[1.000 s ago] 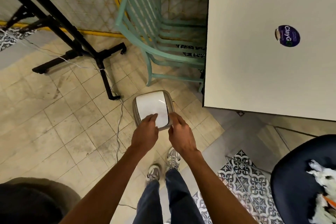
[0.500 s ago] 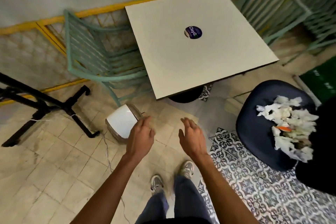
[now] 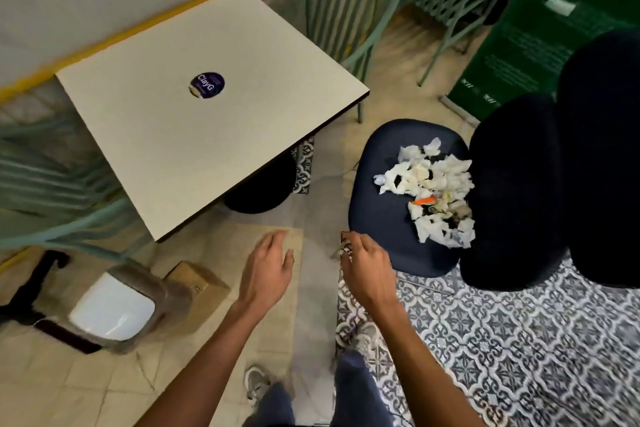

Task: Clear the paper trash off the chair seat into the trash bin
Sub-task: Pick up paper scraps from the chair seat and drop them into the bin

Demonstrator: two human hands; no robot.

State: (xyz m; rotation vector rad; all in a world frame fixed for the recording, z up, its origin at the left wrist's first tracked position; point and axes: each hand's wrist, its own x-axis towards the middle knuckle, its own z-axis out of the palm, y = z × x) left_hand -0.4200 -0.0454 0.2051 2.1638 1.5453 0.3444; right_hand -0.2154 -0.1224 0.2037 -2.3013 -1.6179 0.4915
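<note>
A heap of crumpled white paper trash (image 3: pixel 437 191), with an orange scrap in it, lies on the dark blue chair seat (image 3: pixel 384 204) at the right. The trash bin (image 3: pixel 114 310), with a white lid and grey rim, stands on the floor at the lower left, blurred. My left hand (image 3: pixel 268 269) hovers over the floor between bin and chair, fingers apart and holding nothing. My right hand (image 3: pixel 365 267) is just off the seat's near-left edge, fingers loosely curled and holding nothing.
A cream square table (image 3: pixel 207 107) with a round sticker stands behind my hands. Green slatted chairs (image 3: pixel 346 7) ring it. The chair's dark backrest (image 3: pixel 554 163) rises at the right, with a green sign (image 3: pixel 530 31) beyond. A patterned rug (image 3: pixel 519 340) covers the floor at right.
My view has swung right from the bin toward the chair. Both hands left the bin lid and moved right, the right one now close to the seat edge.
</note>
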